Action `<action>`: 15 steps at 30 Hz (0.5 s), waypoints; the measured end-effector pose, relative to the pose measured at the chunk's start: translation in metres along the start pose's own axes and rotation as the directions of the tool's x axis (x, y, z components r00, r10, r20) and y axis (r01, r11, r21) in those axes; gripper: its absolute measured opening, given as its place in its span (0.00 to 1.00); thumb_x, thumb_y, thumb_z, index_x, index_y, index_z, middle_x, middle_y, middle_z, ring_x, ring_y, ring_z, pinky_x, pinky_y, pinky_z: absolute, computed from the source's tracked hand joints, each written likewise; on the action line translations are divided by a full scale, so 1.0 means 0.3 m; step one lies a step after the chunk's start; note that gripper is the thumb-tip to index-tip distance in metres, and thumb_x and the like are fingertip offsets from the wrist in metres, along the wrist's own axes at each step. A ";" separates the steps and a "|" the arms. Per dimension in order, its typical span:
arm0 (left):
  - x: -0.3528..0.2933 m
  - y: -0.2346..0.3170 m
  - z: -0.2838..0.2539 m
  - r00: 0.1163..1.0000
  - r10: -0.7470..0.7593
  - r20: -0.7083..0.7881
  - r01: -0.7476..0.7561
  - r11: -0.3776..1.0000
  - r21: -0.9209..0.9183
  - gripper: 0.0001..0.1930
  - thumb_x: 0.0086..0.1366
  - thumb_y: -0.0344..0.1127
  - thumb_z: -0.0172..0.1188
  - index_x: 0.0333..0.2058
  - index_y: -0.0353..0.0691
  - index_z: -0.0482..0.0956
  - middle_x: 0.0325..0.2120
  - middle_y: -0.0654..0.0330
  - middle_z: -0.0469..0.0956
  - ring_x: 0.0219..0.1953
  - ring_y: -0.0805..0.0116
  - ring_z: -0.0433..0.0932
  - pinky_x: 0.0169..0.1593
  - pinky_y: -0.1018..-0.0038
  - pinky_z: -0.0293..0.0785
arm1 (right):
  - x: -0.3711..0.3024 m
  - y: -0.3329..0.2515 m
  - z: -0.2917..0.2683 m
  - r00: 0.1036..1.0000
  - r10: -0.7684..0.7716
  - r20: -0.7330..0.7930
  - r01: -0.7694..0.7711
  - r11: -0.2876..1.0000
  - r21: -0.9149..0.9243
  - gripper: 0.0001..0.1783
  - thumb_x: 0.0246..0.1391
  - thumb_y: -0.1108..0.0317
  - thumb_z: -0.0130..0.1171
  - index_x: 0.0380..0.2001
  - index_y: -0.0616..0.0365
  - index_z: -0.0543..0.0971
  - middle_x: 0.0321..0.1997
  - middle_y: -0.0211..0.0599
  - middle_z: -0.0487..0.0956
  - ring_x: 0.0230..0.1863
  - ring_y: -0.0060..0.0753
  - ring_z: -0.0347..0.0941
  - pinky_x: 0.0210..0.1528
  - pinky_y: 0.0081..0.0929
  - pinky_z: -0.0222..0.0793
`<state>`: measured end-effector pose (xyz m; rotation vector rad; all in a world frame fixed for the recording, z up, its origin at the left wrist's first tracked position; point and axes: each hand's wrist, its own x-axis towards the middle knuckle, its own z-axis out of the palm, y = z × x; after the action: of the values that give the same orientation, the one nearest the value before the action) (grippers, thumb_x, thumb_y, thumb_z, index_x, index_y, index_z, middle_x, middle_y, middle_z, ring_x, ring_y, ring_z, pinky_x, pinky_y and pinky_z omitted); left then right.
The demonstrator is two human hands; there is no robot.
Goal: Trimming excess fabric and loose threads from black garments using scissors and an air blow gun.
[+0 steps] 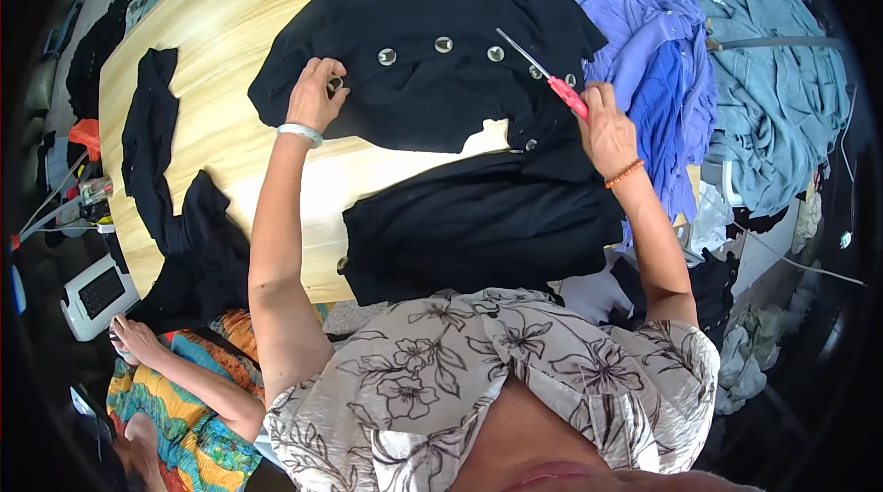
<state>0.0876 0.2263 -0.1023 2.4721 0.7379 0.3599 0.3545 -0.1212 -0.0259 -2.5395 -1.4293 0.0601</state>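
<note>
A black garment with several large shiny buttons lies spread on the pale wooden table. At its left part my left hand has thumb and forefinger curled round a dark button. My right hand grips a slim tool with a red handle; its long thin metal end points up and left over the garment. Whether it is a single shaft or closed blades cannot be made out. Nearer to me is more folded black cloth, which meets the garment near the right forearm.
Blue-violet garments are heaped at the right edge of the table, beside grey-green cloth. Black fabric pieces lie on the left. At lower left a person in colourful clothes works, one hand near a white machine.
</note>
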 end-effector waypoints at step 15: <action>-0.015 -0.043 0.013 0.994 -0.064 0.093 0.089 0.950 -0.298 0.09 0.48 0.21 0.66 0.27 0.37 0.76 0.27 0.61 0.72 0.26 0.68 0.70 0.33 0.75 0.70 | 0.188 -0.397 0.155 0.876 -0.306 0.372 0.154 0.910 0.384 0.18 0.55 0.64 0.59 0.41 0.63 0.66 0.27 0.53 0.78 0.34 0.57 0.77 0.39 0.46 0.71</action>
<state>0.0799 0.2314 -0.1131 2.1511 0.6870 0.3145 0.2776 -0.0057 -0.0412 -2.1251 -1.6893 0.7991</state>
